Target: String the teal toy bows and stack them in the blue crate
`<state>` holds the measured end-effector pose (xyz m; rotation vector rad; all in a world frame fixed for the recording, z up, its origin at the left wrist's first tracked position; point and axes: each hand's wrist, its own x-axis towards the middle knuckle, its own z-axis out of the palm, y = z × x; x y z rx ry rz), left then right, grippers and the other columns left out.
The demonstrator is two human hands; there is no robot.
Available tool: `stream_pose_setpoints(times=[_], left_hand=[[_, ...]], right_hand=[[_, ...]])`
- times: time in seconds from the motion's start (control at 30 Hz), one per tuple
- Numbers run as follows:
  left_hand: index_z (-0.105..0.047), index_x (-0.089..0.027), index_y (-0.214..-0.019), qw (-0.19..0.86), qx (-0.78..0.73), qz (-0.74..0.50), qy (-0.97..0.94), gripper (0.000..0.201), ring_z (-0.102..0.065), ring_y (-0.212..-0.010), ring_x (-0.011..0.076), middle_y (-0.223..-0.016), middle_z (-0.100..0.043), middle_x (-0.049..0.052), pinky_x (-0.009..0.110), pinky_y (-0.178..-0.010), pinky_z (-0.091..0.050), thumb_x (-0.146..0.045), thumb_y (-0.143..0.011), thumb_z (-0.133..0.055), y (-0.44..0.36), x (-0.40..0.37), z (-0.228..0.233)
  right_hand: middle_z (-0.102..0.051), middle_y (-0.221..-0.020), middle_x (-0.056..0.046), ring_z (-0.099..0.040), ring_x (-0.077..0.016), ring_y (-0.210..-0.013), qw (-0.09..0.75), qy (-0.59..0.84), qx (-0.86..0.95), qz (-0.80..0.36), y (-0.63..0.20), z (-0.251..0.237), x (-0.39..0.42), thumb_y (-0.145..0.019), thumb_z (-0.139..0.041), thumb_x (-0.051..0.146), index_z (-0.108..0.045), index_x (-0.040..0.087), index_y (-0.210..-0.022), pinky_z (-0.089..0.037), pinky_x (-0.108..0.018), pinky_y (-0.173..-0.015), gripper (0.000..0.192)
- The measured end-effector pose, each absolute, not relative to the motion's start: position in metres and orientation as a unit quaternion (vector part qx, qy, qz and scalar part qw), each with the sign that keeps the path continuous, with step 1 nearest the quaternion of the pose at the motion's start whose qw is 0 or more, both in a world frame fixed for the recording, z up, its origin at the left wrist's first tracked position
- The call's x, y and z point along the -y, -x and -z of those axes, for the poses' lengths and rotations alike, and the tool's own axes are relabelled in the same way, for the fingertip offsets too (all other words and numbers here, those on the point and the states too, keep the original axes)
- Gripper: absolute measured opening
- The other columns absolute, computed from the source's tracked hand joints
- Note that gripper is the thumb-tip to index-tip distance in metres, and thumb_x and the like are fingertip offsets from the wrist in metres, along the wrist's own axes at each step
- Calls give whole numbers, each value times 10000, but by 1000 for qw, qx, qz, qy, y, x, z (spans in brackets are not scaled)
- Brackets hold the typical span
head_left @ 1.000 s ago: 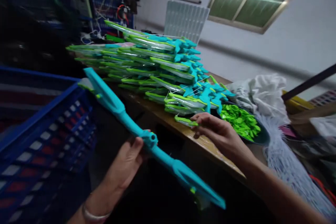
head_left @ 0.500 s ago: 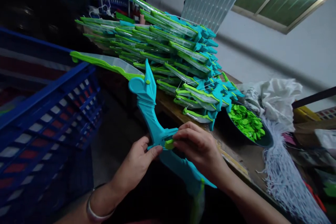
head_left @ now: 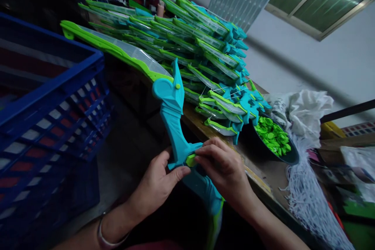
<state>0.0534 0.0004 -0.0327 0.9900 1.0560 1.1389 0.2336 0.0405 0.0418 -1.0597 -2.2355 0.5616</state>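
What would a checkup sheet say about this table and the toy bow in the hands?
Surface: wooden table, crowded, its near edge bare.
Job's things: teal toy bow with a green limb; small green piece at its grip.
Clutter: stack of bows; dark bowl of green pieces; white strings; white bag.
Grippers: left hand holds the bow's grip; right hand pinches the green piece there.
Cables: wires on the far blue rack, blurred.
Surroundings: blue crate at left; window above.
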Motion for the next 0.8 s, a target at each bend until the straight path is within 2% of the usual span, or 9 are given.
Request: stream_pose_setpoints(times=[0.07, 0.17, 0.2, 0.27, 0.33, 0.37, 0.47, 0.63, 0.8], left_hand=[[-675, -182, -1109, 577, -489, -499, -423, 483, -670, -912, 250, -1013, -746, 66, 322, -805, -534, -530, -795, -791, -57, 0, 32], [-698, -184, -1025, 542, -519, -500, -432, 441, -671, -887, 263, -963, -745, 76, 337, -799, -525, -564, -809, -753, -59, 1, 31], [-699, -186, -1012, 544, -519, -495, -436, 439, -673, -882, 267, -954, -744, 79, 342, -795, -525, -576, -814, -739, -59, 2, 31], [-699, -192, -1012, 548, -524, -480, -442, 456, -676, -885, 277, -953, -742, 83, 354, -801, -525, -597, -805, -728, -57, 5, 33], [-704, -199, -974, 535, -545, -467, -447, 459, -668, -852, 281, -912, -733, 85, 364, -780, -519, -617, -784, -729, -56, 9, 36], [-706, -204, -920, 520, -559, -464, -449, 445, -659, -819, 281, -868, -723, 86, 365, -755, -512, -623, -770, -732, -55, 11, 38], [-686, -221, -753, 469, -593, -470, -456, 401, -628, -715, 273, -738, -680, 87, 358, -664, -480, -617, -737, -749, -58, 18, 42], [-713, -232, -764, 430, -579, -484, -496, 343, -638, -685, 256, -733, -699, 76, 335, -641, -498, -574, -762, -740, -62, 18, 41], [-735, -211, -758, 539, -561, -409, -476, 385, -627, -593, 227, -642, -681, 42, 267, -501, -494, -566, -677, -860, -43, 4, 59]], right_hand=[[-618, -1029, -52, -635, -172, -910, 296, 409, 843, -186, -234, -42, -40, -964, -673, 246, -683, 246, -989, -536, -280, -761, 27], [-586, -1280, -97, -595, -242, -1168, 291, 433, 830, -196, -236, -42, -44, -929, -730, 340, -627, 249, -1213, -528, -360, -960, 316], [-601, -1274, -98, -604, -244, -1154, 267, 441, 824, -234, -238, -42, -46, -929, -729, 391, -603, 244, -1273, -533, -359, -949, 395], [-667, -1108, -67, -649, -205, -949, 189, 453, 802, -342, -241, -41, -48, -944, -694, 486, -590, 231, -1320, -550, -304, -781, 466], [-677, -940, -30, -621, -162, -772, 140, 459, 777, -408, -243, -40, -48, -956, -664, 522, -617, 211, -1283, -490, -249, -626, 454], [-673, -908, -22, -608, -152, -751, 140, 461, 772, -415, -243, -39, -47, -959, -662, 510, -628, 200, -1251, -464, -237, -605, 427], [-668, -897, -14, -598, -142, -782, 173, 444, 785, -396, -242, -37, -43, -955, -681, 421, -649, 185, -1108, -438, -228, -642, 283], [-649, -849, 4, -578, -124, -738, 175, 432, 802, -374, -242, -36, -44, -925, -719, 301, -644, 170, -1018, -413, -222, -649, 178], [-695, -910, -19, -636, -136, -776, 202, 461, 793, -342, -245, -28, -40, -890, -783, 369, -674, 153, -1050, -446, -211, -666, 290]])
